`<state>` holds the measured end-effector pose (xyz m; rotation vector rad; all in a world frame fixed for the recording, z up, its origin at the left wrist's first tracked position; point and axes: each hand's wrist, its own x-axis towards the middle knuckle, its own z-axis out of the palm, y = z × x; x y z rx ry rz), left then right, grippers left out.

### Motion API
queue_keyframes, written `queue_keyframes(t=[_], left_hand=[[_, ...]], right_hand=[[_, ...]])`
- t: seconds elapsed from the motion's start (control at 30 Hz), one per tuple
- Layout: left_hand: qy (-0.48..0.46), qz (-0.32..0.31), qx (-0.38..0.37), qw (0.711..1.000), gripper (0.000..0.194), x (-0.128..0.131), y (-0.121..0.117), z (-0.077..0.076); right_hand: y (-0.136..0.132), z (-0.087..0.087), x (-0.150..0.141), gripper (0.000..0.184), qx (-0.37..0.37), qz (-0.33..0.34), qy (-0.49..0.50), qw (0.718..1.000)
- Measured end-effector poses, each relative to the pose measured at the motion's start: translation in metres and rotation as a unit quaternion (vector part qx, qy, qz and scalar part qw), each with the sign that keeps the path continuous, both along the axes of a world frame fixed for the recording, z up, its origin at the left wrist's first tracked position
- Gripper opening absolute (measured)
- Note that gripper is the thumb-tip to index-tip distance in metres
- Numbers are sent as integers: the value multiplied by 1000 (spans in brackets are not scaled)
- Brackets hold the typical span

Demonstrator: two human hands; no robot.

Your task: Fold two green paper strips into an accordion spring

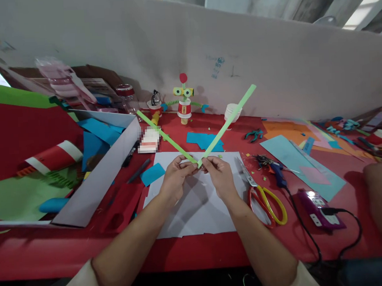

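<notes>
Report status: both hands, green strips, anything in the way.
Left hand and right hand pinching green strips, lower ends together in a V. White sheet beneath. Scissors right of right hand, clear of strips.

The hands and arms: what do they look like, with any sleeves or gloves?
They are a person's. The left hand and right hand wear no gloves, and no watch or bracelet shows. Pale cream sleeves leave the forearms bare.

Lone head-worn camera looked forward and down; left hand, right hand sat near, mid-frame; red desk spread around them, pale wall rose beyond.
</notes>
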<state>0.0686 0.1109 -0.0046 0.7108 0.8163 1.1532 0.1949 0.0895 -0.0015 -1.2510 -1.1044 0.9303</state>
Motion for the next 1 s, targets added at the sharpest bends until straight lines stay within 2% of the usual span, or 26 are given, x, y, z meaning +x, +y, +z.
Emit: queue_keyframes(t=[0.2, 0.4, 0.6, 0.8, 1.0], left_hand=[[-5, 15, 5, 1000, 31, 2, -2, 2], [1, 2, 26, 1000, 23, 2, -2, 2], [67, -21, 36, 997, 18, -1, 1, 0], [77, 21, 70, 994, 13, 2, 0, 0], [65, 39, 69, 995, 9, 5, -2, -5]], right_hand=[[-2, -3, -6, 14, 12, 15, 44, 999], [-4, -5, -6, 11, 28, -26, 1, 999], [-5, -3, -7, 9, 38, -42, -20, 998], [-5, -8, -14, 15, 2, -14, 57, 998], [-4, -13, -16, 7, 11, 2, 134, 991]])
